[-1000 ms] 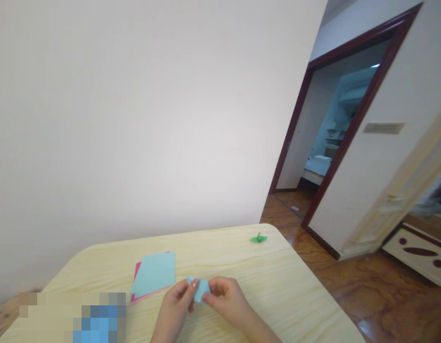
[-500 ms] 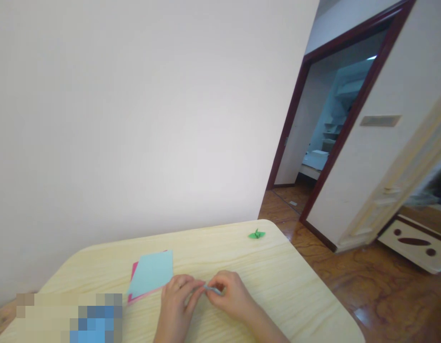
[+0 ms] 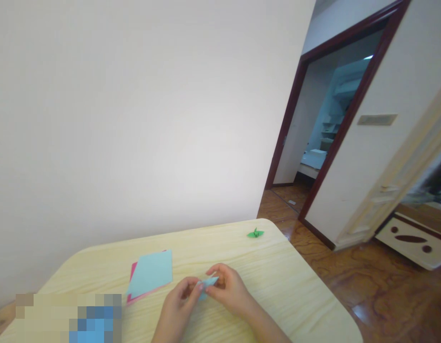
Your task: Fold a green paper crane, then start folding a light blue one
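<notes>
Between my two hands, over the near part of the table, is a small folded piece of light blue paper (image 3: 210, 281). My left hand (image 3: 182, 295) pinches its left side between thumb and fingers. On the other side my right hand (image 3: 228, 287) grips it with thumb and forefinger. A pointed tip of the paper shows towards the right hand; the rest is partly covered by fingers. Left of my hands lies a stack of square paper sheets (image 3: 154, 274), light blue on top with pink edges below. A small green folded paper piece (image 3: 255, 233) sits near the far right corner.
The pale wooden table (image 3: 288, 295) has rounded corners and stands against a white wall (image 3: 152, 119). A pixelated patch covers the lower left. Beyond the table's right edge are a brown floor (image 3: 334, 281), a doorway and a low white cabinet (image 3: 413, 240).
The folded blue paper has turned and now shows more of its face and a pointed tip. My right hand has risen slightly and its fingers have spread; my left hand has shifted its pinch.
</notes>
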{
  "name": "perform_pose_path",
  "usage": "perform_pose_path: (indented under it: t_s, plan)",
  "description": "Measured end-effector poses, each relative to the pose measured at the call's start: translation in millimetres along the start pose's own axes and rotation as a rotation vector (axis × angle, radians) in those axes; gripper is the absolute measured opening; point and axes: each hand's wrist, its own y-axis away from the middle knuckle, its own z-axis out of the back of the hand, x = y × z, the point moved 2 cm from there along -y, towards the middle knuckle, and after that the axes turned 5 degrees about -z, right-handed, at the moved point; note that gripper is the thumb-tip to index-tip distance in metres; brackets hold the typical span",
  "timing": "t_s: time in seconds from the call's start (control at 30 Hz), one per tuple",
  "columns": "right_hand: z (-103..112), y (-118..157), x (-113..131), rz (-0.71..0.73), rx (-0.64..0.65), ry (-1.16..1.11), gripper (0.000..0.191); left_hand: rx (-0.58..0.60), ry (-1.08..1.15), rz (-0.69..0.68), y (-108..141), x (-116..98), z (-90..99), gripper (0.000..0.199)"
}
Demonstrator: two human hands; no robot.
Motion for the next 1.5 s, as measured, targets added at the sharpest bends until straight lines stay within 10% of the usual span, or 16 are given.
perform_pose_path:
  t_s: [0.33, 0.93, 1.2, 1.5]
  plan:
    - [-7.4, -6.8, -10.4, -0.039, 0.115, -0.27, 0.048, 0.023, 0.108, 0.065, -3.6, 6.8, 0.6, 0.035]
    - [-9.3, -1.1, -2.8, -0.047, 0.051, -0.113, 0.034, 0.018, 0.065, 0.052, -2.8, 10.2, -3.5, 0.031]
    - [-0.1, 7.0, 16.5, 0.327, -0.214, 0.427, 0.013, -0.207, -0.024, 0.017, -1.5, 17.0, 2.2, 0.032]
    - [-0.3, 13.6, 24.9, 0.667, -0.124, 0.515, 0.029, -0.03, 0.168, 0.055, -4.6, 10.1, 1.1, 0.03]
